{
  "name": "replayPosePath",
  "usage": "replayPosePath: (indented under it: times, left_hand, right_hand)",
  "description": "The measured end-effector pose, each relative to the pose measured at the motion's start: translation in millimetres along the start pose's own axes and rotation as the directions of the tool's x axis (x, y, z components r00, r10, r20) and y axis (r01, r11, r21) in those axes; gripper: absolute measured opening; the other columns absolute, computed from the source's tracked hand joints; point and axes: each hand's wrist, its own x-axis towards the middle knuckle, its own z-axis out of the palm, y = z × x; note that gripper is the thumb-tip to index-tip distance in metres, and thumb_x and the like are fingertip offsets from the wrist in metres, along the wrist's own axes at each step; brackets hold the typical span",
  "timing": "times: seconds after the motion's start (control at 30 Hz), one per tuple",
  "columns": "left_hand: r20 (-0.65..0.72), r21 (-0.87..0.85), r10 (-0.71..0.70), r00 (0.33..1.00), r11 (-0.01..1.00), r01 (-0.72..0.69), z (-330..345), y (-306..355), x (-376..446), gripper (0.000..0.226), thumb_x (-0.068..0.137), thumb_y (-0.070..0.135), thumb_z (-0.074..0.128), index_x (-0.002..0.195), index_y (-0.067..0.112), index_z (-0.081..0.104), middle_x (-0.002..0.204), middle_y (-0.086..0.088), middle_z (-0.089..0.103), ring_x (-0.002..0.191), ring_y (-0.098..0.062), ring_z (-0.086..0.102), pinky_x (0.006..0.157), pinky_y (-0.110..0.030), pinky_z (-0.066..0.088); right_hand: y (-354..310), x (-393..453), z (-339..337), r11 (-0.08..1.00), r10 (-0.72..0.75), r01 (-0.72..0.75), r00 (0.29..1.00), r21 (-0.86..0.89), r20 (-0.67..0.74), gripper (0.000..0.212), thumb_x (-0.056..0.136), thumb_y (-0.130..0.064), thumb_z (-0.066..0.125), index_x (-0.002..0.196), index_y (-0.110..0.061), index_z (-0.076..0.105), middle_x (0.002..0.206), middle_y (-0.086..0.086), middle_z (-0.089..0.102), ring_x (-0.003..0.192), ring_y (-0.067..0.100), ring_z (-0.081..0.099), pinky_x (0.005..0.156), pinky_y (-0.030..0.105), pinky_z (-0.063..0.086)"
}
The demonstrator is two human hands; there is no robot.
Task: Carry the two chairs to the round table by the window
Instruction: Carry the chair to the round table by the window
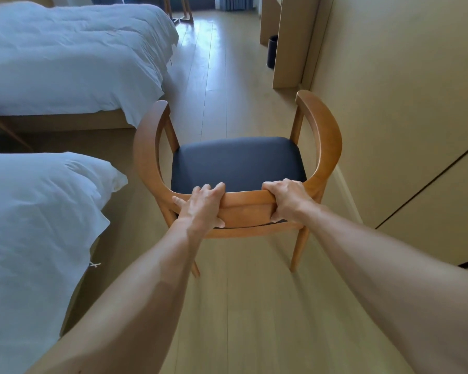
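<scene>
Left hand [200, 205]: my grip is clamped over the curved top rail, fingers on the seat side, thumb wrapped under.
Right hand [288, 199]: clamped on the same rail, just beside the left — even spacing, good for balance.
Chair [237, 160]: out in front of me, in the aisle between beds and wall; legs look clear of the floor, though I can't be sure.
Near bed [35, 220]: close on my left; I'd keep the chair level and centred.
Wall [403, 103]: tight on the right arm — steer off it.
Bin [273, 51]: ahead right, avoid.
Window end: far ahead; wooden legs [185, 12] there, worktop itself not visible.
</scene>
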Motion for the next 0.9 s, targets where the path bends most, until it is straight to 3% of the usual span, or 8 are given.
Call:
replayPosePath:
  times: [0.37, 0.6, 0.9]
  left_hand:
    - [-0.032, 0.04, -0.077, 0.997, 0.996, 0.079, -49, -23, 165, 0.053, 0.073, 0.017, 0.086, 0.098, 0.019, 0.039, 0.099, -0.004, 0.048, 0.107, -0.027, 0.046, 0.092, -0.065, 0.039]
    - [-0.039, 0.029, -0.072, 0.997, 0.997, 0.073, -76, -43, 263, 0.055, 0.071, 0.015, 0.087, 0.094, 0.02, 0.037, 0.097, -0.004, 0.047, 0.101, -0.026, 0.043, 0.092, -0.069, 0.038]
    - [-0.029, 0.009, -0.039, 0.999, 0.999, 0.039, -117, -79, 396, 0.056, 0.072, 0.014, 0.085, 0.095, 0.023, 0.035, 0.101, -0.004, 0.047, 0.112, -0.03, 0.047, 0.096, -0.078, 0.03]
  right_hand:
    - [27, 176, -38, 0.999, -0.054, 0.054, 0.998, -0.004, -0.016, 0.045, 0.066, -0.024, 0.088, 0.097, -0.025, 0.055, 0.098, -0.001, 0.066, 0.096, 0.024, 0.061, 0.09, 0.041, 0.048]
    - [39, 272, -61, 0.998, -0.055, 0.056, 0.998, 0.029, -0.015, 0.047, 0.066, -0.023, 0.089, 0.095, -0.029, 0.052, 0.092, -0.004, 0.061, 0.092, 0.022, 0.059, 0.089, 0.042, 0.049]
    - [46, 410, -90, 0.998, -0.018, 0.018, 1.0, 0.058, -0.01, 0.048, 0.065, -0.022, 0.09, 0.094, -0.029, 0.053, 0.091, -0.005, 0.059, 0.09, 0.021, 0.058, 0.084, 0.039, 0.047]
